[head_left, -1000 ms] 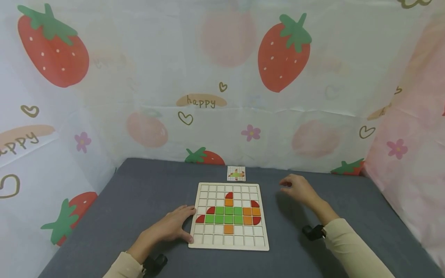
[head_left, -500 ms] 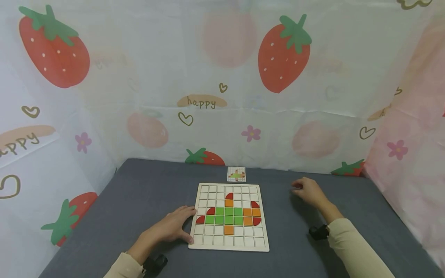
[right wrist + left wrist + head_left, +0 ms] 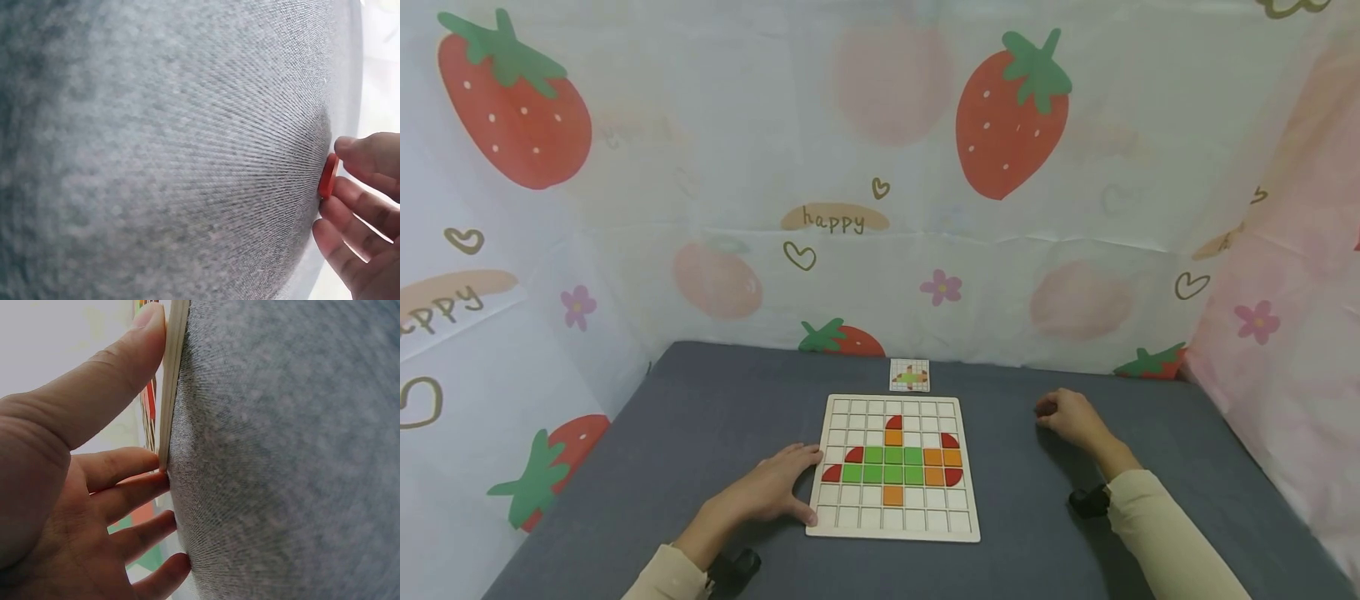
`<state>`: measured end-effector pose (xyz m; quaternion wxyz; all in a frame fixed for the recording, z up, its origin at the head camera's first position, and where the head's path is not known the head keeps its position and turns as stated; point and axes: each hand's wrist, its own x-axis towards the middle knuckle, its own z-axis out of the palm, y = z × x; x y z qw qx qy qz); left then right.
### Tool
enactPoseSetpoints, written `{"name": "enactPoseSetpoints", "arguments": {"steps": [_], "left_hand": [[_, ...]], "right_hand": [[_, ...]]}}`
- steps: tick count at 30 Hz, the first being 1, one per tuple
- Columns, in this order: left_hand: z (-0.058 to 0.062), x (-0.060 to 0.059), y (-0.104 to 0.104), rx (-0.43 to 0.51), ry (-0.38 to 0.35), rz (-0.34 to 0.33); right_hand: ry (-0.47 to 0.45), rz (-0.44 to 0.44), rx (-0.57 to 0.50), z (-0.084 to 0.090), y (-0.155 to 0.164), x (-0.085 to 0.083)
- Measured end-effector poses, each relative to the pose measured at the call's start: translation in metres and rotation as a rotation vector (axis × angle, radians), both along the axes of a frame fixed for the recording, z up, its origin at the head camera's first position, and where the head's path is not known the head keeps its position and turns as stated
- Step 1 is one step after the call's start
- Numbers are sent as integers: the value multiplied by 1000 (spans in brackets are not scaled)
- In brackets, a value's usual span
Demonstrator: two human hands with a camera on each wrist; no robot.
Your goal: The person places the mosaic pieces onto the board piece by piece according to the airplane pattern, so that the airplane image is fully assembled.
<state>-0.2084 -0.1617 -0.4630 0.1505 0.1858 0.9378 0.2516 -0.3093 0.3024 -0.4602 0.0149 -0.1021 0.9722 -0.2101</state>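
A pale wooden grid board point(image 3: 850, 521) lies on the table with green and orange square tiles and red quarter-round tiles in its cells. Along its left edge my left hand point(image 3: 767, 487) is spread, thumb at the near corner and index fingertip against the side. The left wrist view shows the thumb point(image 3: 112, 384) along the board's edge point(image 3: 169, 394), with the other fingertips down on the cloth. Right of the board, my right hand point(image 3: 1075, 421) is low over the table. In the right wrist view it pinches a red tile point(image 3: 328, 176) at the cloth; the head view hides this tile.
A small card point(image 3: 910, 375) with a coloured grid picture lies just behind the board. Dark grey cloth point(image 3: 722, 392) covers the table. A white curtain point(image 3: 737, 167) printed with strawberries hangs at the back and sides.
My right hand has moved to the right, toward me and down to the table. The left hand and the board have stayed in place.
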Motion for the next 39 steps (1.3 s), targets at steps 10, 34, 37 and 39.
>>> {"name": "enactPoseSetpoints", "arguments": {"steps": [10,34,37,39], "left_hand": [[4,2,0,9,-20,3],[3,2,1,-1,4,-4],[2,2,1,-1,3,1],[2,2,1,0,7,2]], "right_hand": [[-17,9,23,2,2,2],[-69,20,47,5,0,2],[-85,19,47,7,0,2],[-80,23,50,7,1,3]]}}
